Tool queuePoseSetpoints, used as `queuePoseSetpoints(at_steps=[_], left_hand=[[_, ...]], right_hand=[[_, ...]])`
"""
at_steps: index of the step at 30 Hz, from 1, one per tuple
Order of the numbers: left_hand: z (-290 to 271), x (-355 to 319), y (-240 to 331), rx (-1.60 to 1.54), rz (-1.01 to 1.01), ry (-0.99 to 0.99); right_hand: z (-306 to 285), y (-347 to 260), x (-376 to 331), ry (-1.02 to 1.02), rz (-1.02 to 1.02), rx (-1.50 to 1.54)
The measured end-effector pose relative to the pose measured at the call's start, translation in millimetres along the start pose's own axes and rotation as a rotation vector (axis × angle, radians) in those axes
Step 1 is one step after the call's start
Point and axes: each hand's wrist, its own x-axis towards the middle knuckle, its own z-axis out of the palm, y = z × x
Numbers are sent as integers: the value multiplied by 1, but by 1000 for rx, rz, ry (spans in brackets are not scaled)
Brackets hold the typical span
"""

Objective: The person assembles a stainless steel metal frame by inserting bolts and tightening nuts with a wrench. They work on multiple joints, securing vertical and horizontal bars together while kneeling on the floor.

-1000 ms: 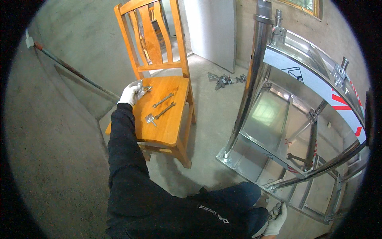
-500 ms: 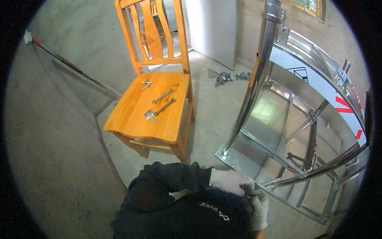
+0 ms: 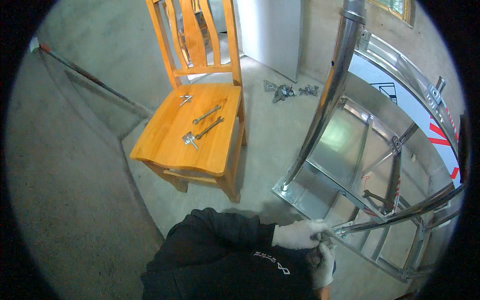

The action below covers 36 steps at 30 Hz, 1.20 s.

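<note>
- Gloved left hand [image 3: 299, 235] and right hand [image 3: 325, 266] together, fingers curled; cannot tell what they grip.
- Metal frame [image 3: 345, 137] near them, at one o'clock.
- Two wrenches [image 3: 209, 128] on wooden chair [image 3: 175, 132], eleven o'clock.

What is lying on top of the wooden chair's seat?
On the seat lie two wrenches, small metal pieces toward the backrest, and a flat shiny piece near one end of the nearer wrench. The wood directly beneath them is hidden.
</note>
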Motion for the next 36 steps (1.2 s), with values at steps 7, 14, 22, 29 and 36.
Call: queuePoseSetpoints(at_steps=[7, 14, 22, 29, 36], left_hand=[[-11, -4, 23, 205, 267, 162], [-166, -19, 73, 710, 315, 743], [-451, -129, 38, 1562, -416, 1133], [-471, -181, -25, 1315, -847, 862], [-480, -244, 1, 729, -796, 1044]], right_hand=[[-28, 11, 1, -86, 58, -15], [-129, 42, -4, 25, -31, 262], [-107, 22, -14, 116, -82, 133], [-104, 14, -18, 210, 8, 37], [-108, 21, -8, 183, -5, 117]])
